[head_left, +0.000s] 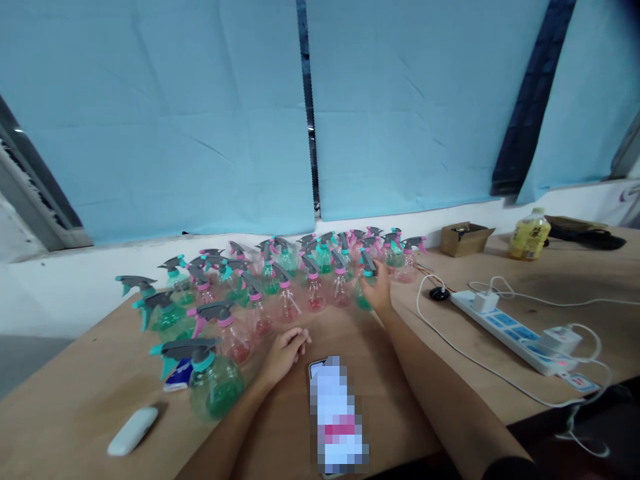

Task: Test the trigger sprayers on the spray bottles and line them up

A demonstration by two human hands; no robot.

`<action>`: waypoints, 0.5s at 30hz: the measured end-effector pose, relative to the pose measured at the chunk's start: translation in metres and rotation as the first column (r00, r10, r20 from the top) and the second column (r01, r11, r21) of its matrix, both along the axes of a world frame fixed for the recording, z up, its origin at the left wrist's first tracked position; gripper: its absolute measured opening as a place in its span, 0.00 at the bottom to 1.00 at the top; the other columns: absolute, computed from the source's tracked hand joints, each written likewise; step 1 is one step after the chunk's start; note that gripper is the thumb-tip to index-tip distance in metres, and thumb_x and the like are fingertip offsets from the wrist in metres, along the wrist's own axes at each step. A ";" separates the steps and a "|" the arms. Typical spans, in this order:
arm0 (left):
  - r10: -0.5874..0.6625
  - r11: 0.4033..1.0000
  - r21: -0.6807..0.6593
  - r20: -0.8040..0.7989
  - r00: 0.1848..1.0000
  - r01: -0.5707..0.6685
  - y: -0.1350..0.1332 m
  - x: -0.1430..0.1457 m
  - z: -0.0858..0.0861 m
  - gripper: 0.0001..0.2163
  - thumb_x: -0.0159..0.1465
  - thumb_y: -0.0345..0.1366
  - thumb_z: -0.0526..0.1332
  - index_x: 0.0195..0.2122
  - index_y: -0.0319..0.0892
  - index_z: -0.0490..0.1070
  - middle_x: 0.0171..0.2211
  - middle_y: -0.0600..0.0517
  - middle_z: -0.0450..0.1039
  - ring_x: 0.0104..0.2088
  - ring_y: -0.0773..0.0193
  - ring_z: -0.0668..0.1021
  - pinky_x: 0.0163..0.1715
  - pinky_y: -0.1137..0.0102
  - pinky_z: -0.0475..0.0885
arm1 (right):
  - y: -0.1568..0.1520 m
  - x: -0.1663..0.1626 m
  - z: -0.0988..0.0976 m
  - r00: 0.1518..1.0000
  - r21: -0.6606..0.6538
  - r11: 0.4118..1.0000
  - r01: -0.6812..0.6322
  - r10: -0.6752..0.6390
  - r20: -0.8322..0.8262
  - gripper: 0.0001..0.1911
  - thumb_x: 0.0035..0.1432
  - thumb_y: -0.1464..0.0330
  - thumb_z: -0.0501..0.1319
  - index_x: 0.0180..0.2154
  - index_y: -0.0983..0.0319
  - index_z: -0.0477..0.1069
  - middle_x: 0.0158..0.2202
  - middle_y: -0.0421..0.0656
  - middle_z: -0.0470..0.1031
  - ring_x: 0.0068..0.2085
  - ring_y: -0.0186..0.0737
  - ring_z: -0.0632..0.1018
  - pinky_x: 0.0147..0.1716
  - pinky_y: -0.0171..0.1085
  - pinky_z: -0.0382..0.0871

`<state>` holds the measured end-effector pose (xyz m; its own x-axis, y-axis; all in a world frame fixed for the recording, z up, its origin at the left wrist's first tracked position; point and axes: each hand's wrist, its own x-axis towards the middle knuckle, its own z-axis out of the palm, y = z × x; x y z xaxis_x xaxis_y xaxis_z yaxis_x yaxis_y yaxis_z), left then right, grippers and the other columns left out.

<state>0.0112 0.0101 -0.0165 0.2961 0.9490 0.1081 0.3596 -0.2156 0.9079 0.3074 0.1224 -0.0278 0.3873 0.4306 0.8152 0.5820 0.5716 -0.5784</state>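
Several small plastic spray bottles, green and pink with grey triggers, stand in rows on the wooden table (100, 393). My right hand (377, 290) reaches far forward and is wrapped round a green spray bottle (367, 280) at the near right of the group. My left hand (286, 352) rests on the table with its fingers loosely curled and nothing in them, just right of a pink bottle (235, 337). A large green bottle (213, 380) stands nearest to me at the left.
A phone (337, 417) lies on the table between my forearms. A white oblong object (133, 431) lies at the near left. A power strip (515, 331) with plugs and white cables, a cardboard box (465, 239) and a yellow drink bottle (529, 235) are at the right.
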 end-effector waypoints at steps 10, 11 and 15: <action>-0.001 1.000 -0.001 0.018 1.000 0.001 0.000 0.000 -0.001 0.20 0.63 0.53 0.56 0.29 0.40 0.72 0.19 0.57 0.65 0.17 0.70 0.65 0.21 0.74 0.57 | -0.032 -0.011 0.037 0.985 0.215 0.964 0.157 -0.168 0.032 0.32 0.57 0.64 0.60 0.60 0.63 0.53 0.57 0.56 0.56 0.60 0.54 0.61 0.58 0.57 0.57; -0.007 1.000 0.004 0.015 1.000 0.007 0.001 0.000 -0.001 0.20 0.64 0.53 0.55 0.29 0.40 0.72 0.20 0.57 0.65 0.17 0.70 0.65 0.21 0.75 0.57 | -0.038 -0.015 0.045 0.984 0.257 0.956 0.138 -0.163 0.077 0.29 0.57 0.66 0.60 0.59 0.62 0.55 0.56 0.55 0.57 0.60 0.54 0.62 0.58 0.58 0.57; -0.021 1.000 0.014 0.011 1.000 0.021 0.002 -0.001 -0.005 0.19 0.65 0.52 0.54 0.30 0.40 0.72 0.20 0.58 0.65 0.17 0.71 0.64 0.21 0.75 0.56 | -0.064 -0.051 0.068 0.948 0.304 0.952 -0.038 -0.062 0.312 0.20 0.55 0.71 0.59 0.51 0.60 0.65 0.51 0.51 0.63 0.55 0.52 0.66 0.56 0.56 0.57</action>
<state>0.0099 0.0119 -0.0214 0.3146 0.9410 0.1246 0.3447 -0.2356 0.9087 0.2568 0.0579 0.0401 0.0936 0.1418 0.9855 0.7127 0.6816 -0.1657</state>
